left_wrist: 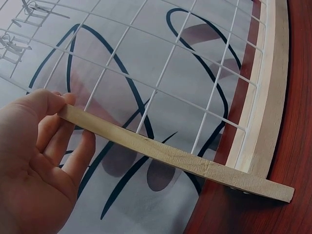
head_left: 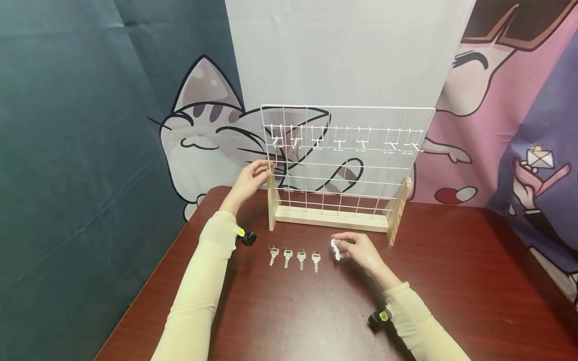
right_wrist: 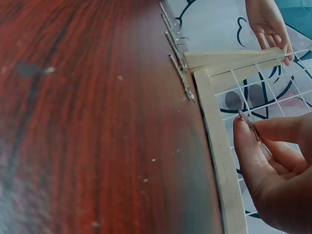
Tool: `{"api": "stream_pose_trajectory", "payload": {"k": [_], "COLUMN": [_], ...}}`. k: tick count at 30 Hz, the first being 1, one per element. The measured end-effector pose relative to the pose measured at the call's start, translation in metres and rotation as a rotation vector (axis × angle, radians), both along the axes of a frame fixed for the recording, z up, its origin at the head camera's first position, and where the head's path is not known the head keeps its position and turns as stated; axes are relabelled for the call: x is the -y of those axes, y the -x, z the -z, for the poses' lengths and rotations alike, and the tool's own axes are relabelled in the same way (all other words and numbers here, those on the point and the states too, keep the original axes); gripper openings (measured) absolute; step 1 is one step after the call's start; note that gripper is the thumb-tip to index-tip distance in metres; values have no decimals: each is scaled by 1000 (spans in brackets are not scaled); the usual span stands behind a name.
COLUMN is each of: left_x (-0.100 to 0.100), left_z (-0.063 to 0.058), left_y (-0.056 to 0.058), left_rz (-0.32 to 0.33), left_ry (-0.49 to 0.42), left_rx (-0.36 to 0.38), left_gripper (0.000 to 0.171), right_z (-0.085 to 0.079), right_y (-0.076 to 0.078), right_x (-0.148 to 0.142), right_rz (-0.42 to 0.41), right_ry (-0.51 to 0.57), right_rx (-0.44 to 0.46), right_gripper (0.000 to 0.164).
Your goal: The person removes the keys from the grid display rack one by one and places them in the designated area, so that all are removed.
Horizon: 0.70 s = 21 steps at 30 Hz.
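Note:
My left hand (head_left: 250,181) grips the top of the rack's left wooden upright (left_wrist: 161,147), thumb on one side and fingers on the other. The white wire grid rack (head_left: 347,107) stands on a wooden base, with several hooks (head_left: 339,144) along its upper part. Silvery keys hang on the leftmost hooks (head_left: 295,142). In front of the base, my right hand (head_left: 361,251) pinches a shiny key (right_wrist: 252,127) between thumb and fingertips, raised off the table. To its left, several keys with rings (head_left: 301,258) lie in a row on the table.
The reddish-brown wooden table (head_left: 280,321) carries the rack and keys. Close behind it hangs a printed cartoon backdrop (head_left: 198,165), with a dark green cloth (head_left: 81,150) at the left. The rack's right upright (head_left: 399,210) stands beyond my right hand.

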<state>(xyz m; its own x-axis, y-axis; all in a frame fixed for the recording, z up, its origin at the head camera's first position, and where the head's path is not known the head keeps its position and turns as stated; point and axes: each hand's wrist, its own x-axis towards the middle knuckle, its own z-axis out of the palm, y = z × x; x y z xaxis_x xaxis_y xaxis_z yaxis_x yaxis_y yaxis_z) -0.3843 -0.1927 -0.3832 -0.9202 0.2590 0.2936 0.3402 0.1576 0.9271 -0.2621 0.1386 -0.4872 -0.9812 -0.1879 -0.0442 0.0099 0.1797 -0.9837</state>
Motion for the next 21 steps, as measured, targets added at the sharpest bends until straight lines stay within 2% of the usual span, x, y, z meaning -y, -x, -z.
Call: {"api": "stream_pose_trajectory", "payload": {"k": [5, 11, 21], "left_x": [-1, -3, -1], "left_z": [1, 1, 1], "left_y": [-1, -3, 0], "left_rz": [-23, -25, -16], "left_ry": [12, 16, 1], "left_rx": [-11, -15, -8], "left_gripper": [33, 31, 32], "right_z": [4, 8, 14], "right_y": [-1, -1, 0], "right_x": [0, 0, 0], "right_rz": [38, 76, 10], "right_ry": [-2, -63, -90], "right_rx": [0, -35, 40], "right_gripper": [28, 24, 29]}}
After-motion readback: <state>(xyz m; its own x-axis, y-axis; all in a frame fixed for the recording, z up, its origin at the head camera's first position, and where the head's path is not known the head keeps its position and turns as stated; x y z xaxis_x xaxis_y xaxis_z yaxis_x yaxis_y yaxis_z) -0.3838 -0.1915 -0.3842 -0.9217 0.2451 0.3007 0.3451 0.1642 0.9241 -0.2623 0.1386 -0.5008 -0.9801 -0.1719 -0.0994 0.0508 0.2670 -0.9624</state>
